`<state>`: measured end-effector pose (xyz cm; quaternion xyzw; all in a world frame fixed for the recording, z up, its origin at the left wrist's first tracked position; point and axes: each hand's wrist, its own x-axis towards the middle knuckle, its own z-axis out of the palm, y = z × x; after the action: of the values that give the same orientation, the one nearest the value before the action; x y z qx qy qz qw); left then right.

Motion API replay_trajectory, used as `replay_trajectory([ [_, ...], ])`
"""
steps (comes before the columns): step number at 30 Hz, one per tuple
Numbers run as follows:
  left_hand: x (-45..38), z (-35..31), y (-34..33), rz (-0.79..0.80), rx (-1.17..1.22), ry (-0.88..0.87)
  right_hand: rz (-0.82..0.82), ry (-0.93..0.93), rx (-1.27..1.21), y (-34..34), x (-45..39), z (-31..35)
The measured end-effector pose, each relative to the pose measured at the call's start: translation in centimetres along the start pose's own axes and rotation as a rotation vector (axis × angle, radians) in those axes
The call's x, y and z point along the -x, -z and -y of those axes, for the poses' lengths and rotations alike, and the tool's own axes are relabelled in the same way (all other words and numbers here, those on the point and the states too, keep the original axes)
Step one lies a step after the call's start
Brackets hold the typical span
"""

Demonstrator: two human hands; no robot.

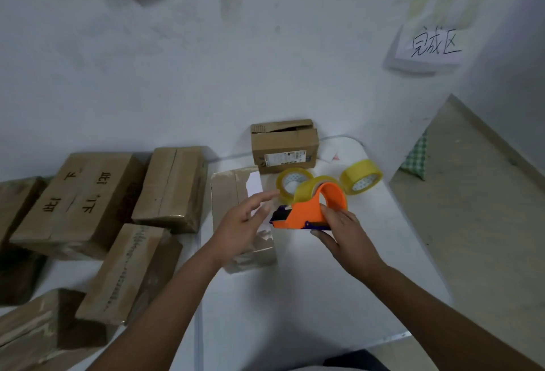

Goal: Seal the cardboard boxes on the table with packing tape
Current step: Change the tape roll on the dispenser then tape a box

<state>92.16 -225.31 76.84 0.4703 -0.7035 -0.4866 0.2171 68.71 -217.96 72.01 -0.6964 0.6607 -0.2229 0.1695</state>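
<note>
1. White table under a white wall, and the person's two bare forearms come in from the bottom edge, so that's the nearest stuff.
2. Right hand is curled round the handle of an orange tape dispenser, which has a yellowish roll loaded on top. It's held just above the table, blade end pointing left.
3. Left hand is open, fingers spread and relaxed, holding nothing. It hovers over the box in front, fingertips close to the dispenser's blade end. Can't tell if it's touching the box.
4. That box lies between the hands and the far edge, flaps looking closed, with old tape and a white label patch on top.
5. Looks like the step is starting a strip: the left hand probably needs to find the loose tape end, or steady the box, before the dispenser goes down on the seam.
6. Left of that, a bunch of taped cartons, mostly glossy with tape already.
7. Further back: two spare tape rolls and a small carton with its top flap gaping, clearly not sealed yet.
8. Up on the wall, a handwritten paper sign.
</note>
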Motion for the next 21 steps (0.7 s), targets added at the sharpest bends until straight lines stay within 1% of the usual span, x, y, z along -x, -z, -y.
replay_trajectory([
  [2, 0.3, -0.8, 0.1, 0.021, 0.019, -0.027, -0.010, 0.010, 0.003, 0.3, 0.2, 0.5],
  [6, 0.7, -1.2, 0.3, 0.010, 0.121, -0.010, -0.012, 0.006, 0.002, 0.5, 0.4, 1.1],
  [10, 1.0, -1.6, 0.5, -0.057, 0.111, -0.029, 0.006, 0.048, 0.015, 0.8, 0.6, 2.1],
  [14, 1.7, -1.5, 0.7, -0.051, 0.131, -0.033, 0.056, 0.032, -0.017, 1.2, 0.8, 2.7],
  [17, 2.1, -1.0, 1.0, -0.131, 0.205, -0.001, 0.113, 0.083, 0.008, 1.9, 0.2, 3.4],
  [19, 2.4, -1.0, 1.1, -0.210, 0.235, 0.057, 0.185, 0.108, 0.015, 2.5, -0.7, 4.1],
  [21, 2.6, -0.8, 1.2, -0.268, 0.250, 0.128, 0.267, 0.088, -0.023, 3.0, -1.8, 5.0],
])
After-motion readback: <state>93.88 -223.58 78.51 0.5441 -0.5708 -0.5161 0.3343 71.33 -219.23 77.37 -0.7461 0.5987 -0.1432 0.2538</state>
